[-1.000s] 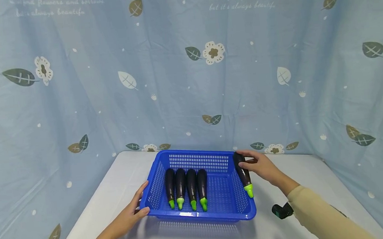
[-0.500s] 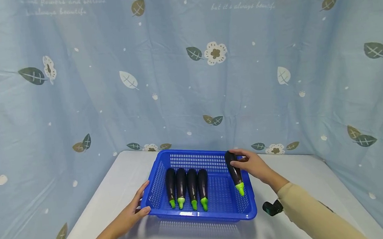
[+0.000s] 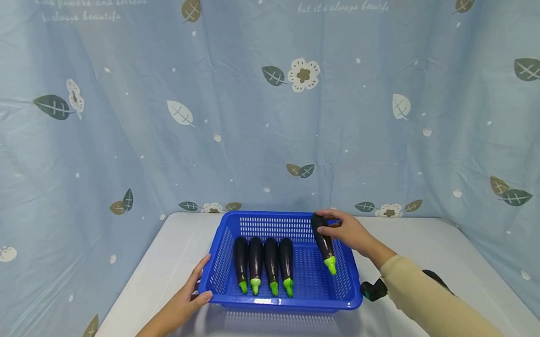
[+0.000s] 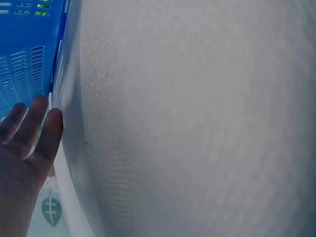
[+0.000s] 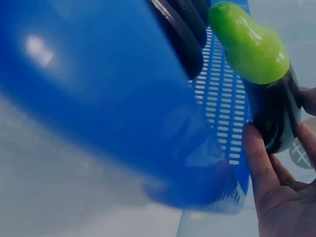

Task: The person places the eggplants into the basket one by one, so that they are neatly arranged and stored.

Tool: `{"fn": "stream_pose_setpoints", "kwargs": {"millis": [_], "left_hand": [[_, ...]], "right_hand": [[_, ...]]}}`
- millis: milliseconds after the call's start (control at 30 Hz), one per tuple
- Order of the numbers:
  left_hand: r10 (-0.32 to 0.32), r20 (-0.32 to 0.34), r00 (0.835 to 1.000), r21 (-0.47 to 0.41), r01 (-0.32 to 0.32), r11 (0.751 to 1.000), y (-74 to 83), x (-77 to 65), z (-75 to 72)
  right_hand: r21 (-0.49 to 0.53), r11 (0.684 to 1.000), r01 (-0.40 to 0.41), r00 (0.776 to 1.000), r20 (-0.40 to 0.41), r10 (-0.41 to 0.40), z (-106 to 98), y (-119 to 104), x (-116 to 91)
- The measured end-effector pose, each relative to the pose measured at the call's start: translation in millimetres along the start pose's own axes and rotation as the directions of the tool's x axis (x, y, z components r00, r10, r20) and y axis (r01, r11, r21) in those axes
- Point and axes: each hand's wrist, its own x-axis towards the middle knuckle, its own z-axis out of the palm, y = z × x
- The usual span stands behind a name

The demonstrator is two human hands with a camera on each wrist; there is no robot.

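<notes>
My right hand (image 3: 350, 232) pinches a dark purple eggplant (image 3: 323, 241) by its upper part, over the right side of a blue plastic basket (image 3: 282, 302). The eggplant tilts with its bright green stem end down toward me; the right wrist view shows that green cap (image 5: 256, 47) close up. Several more eggplants (image 3: 255, 260) lie side by side in the left half of the basket, stems toward me. My left hand (image 3: 185, 299) rests against the basket's left side near its front corner. In the left wrist view its fingers (image 4: 47, 138) are extended along the basket's outer wall.
The basket stands on a white table (image 3: 170, 241). A black object (image 3: 374, 290) is partly visible beside the right forearm. A blue curtain (image 3: 246, 111) with leaves and flowers hangs behind and at both sides.
My right hand has carried the eggplant left, from the basket's right rim to over its inside. The left hand, the basket and the other eggplants have stayed in place.
</notes>
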Motion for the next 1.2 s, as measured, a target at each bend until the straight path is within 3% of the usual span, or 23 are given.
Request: {"fn": "stream_pose_setpoints", "kwargs": {"millis": [433,767,1200], "left_hand": [[0.014,-0.005,1.0,-0.017,-0.014,1.0,-6.0,0.3,1.2],[-0.028,-0.006,1.0,-0.028,0.028,0.999,-3.8,1.7,1.9],[-0.018,-0.01,1.0,-0.021,0.018,1.0,0.3,1.0,1.2]], "right_hand": [[0.019,0.997,-0.075,0.996,0.048,0.074,23.5,-5.1,13.7],[-0.025,0.991,-0.129,0.99,0.06,0.13,45.5,-2.1,19.0],[-0.132,0.979,-0.157,0.986,0.036,0.163,60.5,0.3,25.0]]}}
